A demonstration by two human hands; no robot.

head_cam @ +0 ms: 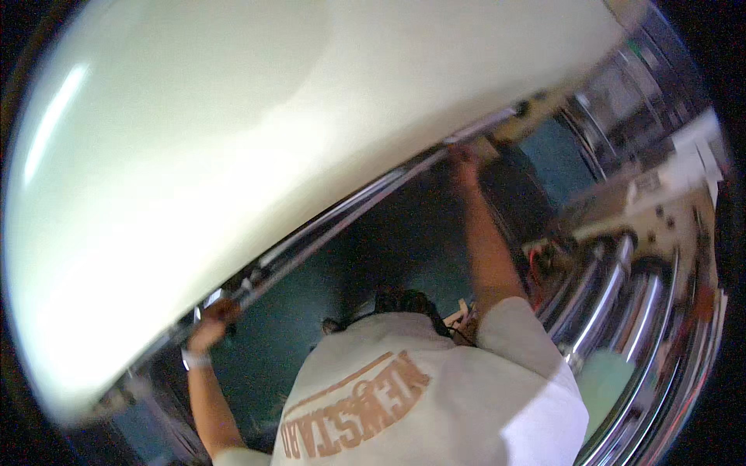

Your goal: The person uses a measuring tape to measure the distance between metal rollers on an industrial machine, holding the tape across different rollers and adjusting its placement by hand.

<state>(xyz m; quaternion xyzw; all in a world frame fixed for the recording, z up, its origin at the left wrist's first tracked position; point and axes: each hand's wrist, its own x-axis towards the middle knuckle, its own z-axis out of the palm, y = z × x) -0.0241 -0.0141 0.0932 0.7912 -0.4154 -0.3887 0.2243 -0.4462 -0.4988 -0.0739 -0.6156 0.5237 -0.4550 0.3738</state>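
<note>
A huge white roll of sheet material (245, 157) fills the upper left of the head view. Along its lower edge runs a long thin metal bar (344, 215), slanting from lower left to upper right. My left hand (214, 323), with a white band on the wrist, is closed around the bar near its lower left part. Farther up to the right, my right hand (463, 163) grips the bar close to the machine frame; it is blurred, and its fingers are partly hidden. Between my arms shows a dark teal floor (280, 332).
At right stand several shiny metal rollers (606, 291) in a beige machine frame (670, 224). A pale green sheet (606, 384) lies by them. Red wiring (533, 274) shows near my right forearm. White papers (699, 145) are at the far right. My white shirt (443, 402) bears writing.
</note>
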